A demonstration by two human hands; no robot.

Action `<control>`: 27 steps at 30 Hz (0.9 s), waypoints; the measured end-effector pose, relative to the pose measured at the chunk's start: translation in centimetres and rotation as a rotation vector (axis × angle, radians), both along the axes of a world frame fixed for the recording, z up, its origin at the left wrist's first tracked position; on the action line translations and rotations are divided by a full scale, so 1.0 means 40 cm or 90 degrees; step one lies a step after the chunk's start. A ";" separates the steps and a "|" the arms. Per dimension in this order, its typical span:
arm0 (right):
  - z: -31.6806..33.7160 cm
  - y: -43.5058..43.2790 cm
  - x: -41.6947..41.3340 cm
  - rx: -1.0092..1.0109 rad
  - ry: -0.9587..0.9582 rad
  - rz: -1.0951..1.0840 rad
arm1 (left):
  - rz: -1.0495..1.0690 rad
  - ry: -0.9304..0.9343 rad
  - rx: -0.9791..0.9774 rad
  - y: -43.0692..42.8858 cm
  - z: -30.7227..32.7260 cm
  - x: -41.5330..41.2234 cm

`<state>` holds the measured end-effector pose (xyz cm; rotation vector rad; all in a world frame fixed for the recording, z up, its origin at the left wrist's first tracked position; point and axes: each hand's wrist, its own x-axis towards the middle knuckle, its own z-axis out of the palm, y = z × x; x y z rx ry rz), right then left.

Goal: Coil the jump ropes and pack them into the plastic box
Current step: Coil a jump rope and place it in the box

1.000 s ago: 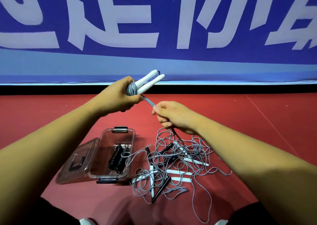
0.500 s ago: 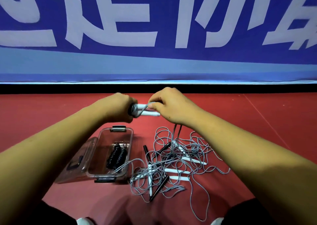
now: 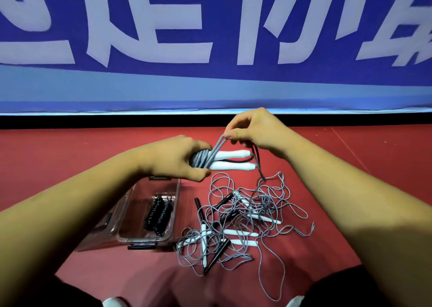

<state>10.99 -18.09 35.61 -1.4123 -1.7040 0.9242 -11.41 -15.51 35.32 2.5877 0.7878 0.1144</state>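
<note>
My left hand (image 3: 177, 159) grips a jump rope (image 3: 231, 159) by its two white handles, which lie side by side pointing right, with grey cord wound round them near my fingers. My right hand (image 3: 254, 129) pinches the grey cord just above the handles, and a dark strand hangs from it to the floor. Below lies a tangled pile of jump ropes (image 3: 240, 225) with grey cords and white and black handles. The clear plastic box (image 3: 173, 201) stands open to the pile's left, with a coiled black rope (image 3: 159, 215) inside.
The box's clear lid (image 3: 102, 225) lies against its left side. The floor is red matting (image 3: 350, 157); a blue banner with white characters (image 3: 210, 37) runs along the back. My knees and white shoe tips (image 3: 114, 303) are at the bottom edge.
The handles have swung from pointing up-right to lying level. My right hand moved from below them to the handles, then lifted above them, drawing the cord up in a pinch.
</note>
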 end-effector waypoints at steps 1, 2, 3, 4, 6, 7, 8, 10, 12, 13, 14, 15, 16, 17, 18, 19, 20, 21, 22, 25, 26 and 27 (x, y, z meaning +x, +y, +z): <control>-0.005 0.001 0.007 -0.015 0.027 0.002 | 0.005 -0.039 -0.028 -0.003 0.006 0.000; -0.011 0.002 0.012 -0.033 0.050 0.004 | 0.018 -0.087 -0.070 -0.007 0.011 -0.001; -0.019 0.004 0.016 -0.053 0.078 0.006 | 0.038 -0.143 -0.128 -0.009 0.017 -0.001; -0.028 0.006 0.017 -0.079 0.120 0.011 | 0.056 -0.200 -0.196 -0.011 0.024 -0.003; -0.050 0.006 0.012 -0.143 0.224 0.030 | 0.059 -0.280 -0.290 -0.018 0.039 -0.004; -0.062 0.003 0.005 -0.167 0.252 0.043 | 0.051 -0.295 -0.295 -0.023 0.045 -0.002; -0.073 0.001 -0.004 -0.185 0.253 0.062 | 0.050 -0.305 -0.287 -0.025 0.048 0.001; -0.087 -0.002 -0.017 -0.218 0.208 0.100 | 0.097 -0.318 -0.263 -0.016 0.051 0.003; -0.092 -0.007 -0.028 -0.250 0.147 0.130 | 0.174 -0.336 -0.256 0.001 0.050 -0.003; -0.094 -0.008 -0.031 -0.262 0.124 0.139 | 0.209 -0.346 -0.254 0.012 0.048 -0.008; -0.093 -0.012 -0.036 -0.269 0.106 0.143 | 0.244 -0.354 -0.252 0.025 0.045 -0.015; -0.089 -0.017 -0.041 -0.271 0.090 0.144 | 0.278 -0.355 -0.248 0.038 0.041 -0.024; -0.082 -0.023 -0.047 -0.261 0.067 0.142 | 0.308 -0.350 -0.237 0.050 0.036 -0.032; -0.071 -0.029 -0.054 -0.235 0.026 0.140 | 0.330 -0.339 -0.220 0.062 0.030 -0.041; -0.059 -0.034 -0.062 -0.194 -0.033 0.135 | 0.343 -0.319 -0.194 0.072 0.023 -0.048; -0.048 -0.037 -0.072 -0.141 -0.098 0.127 | 0.350 -0.286 -0.151 0.079 0.016 -0.054; -0.038 -0.038 -0.082 -0.081 -0.167 0.120 | 0.353 -0.242 -0.093 0.084 0.010 -0.058; -0.029 -0.038 -0.094 -0.024 -0.237 0.116 | 0.355 -0.199 -0.033 0.087 0.005 -0.060; -0.023 -0.039 -0.106 0.031 -0.309 0.112 | 0.352 -0.162 0.017 0.085 0.002 -0.058; -0.011 -0.043 -0.136 0.139 -0.469 0.076 | 0.322 -0.062 0.091 0.081 -0.006 -0.049; -0.004 -0.046 -0.140 0.163 -0.502 0.058 | 0.311 -0.021 0.105 0.080 -0.011 -0.047; 0.004 -0.050 -0.142 0.187 -0.526 0.042 | 0.296 0.022 0.123 0.078 -0.013 -0.045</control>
